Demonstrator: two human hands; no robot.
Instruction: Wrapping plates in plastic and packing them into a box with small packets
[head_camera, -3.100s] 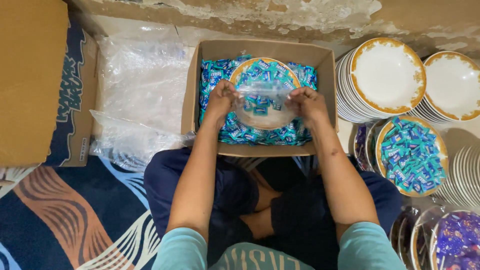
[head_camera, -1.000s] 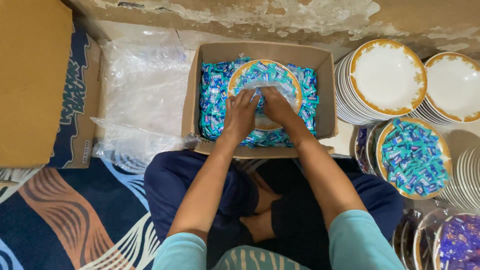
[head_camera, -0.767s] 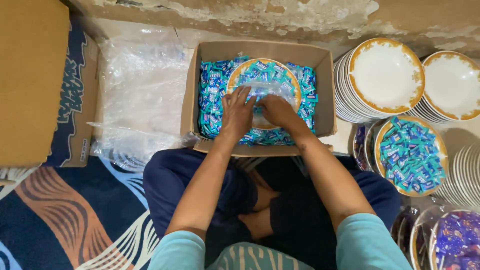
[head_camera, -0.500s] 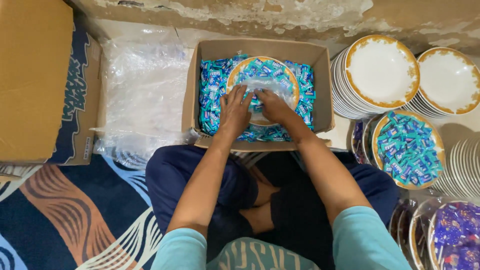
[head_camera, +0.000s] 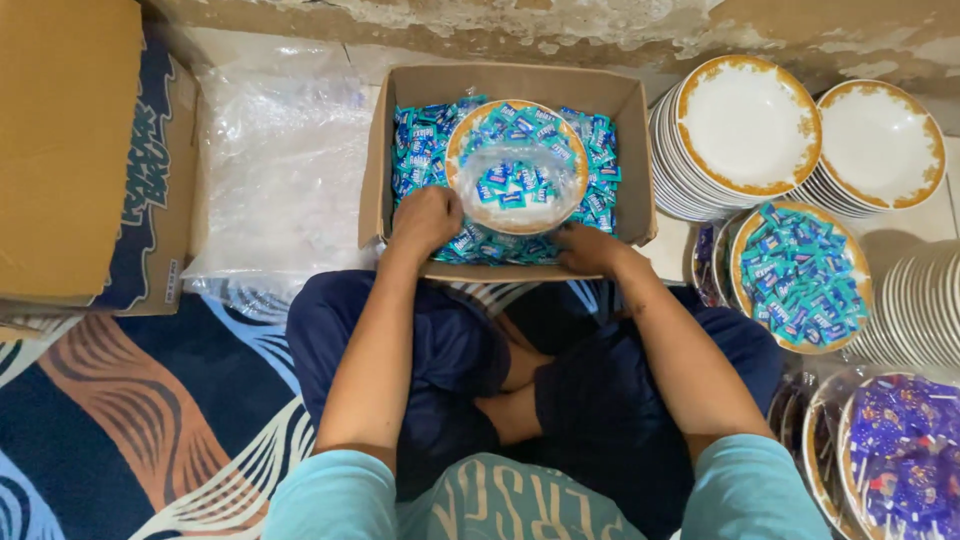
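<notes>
Both hands off bag-covered plate (head_camera: 517, 165), dropped to near side of cardboard box (head_camera: 640, 150). Left hand (head_camera: 427, 218) curled into blue candies (head_camera: 600, 180) at near-left; right hand (head_camera: 588, 248) on near rim, grip unclear (fingers hidden). Plate lies just beyond, between them, left hand nearer.

The person wears a light teal short-sleeved shirt with pale lettering, dark navy trousers, and no shoes.

Even soft overhead light, faint shadows; sharp, slight edge distortion
</notes>
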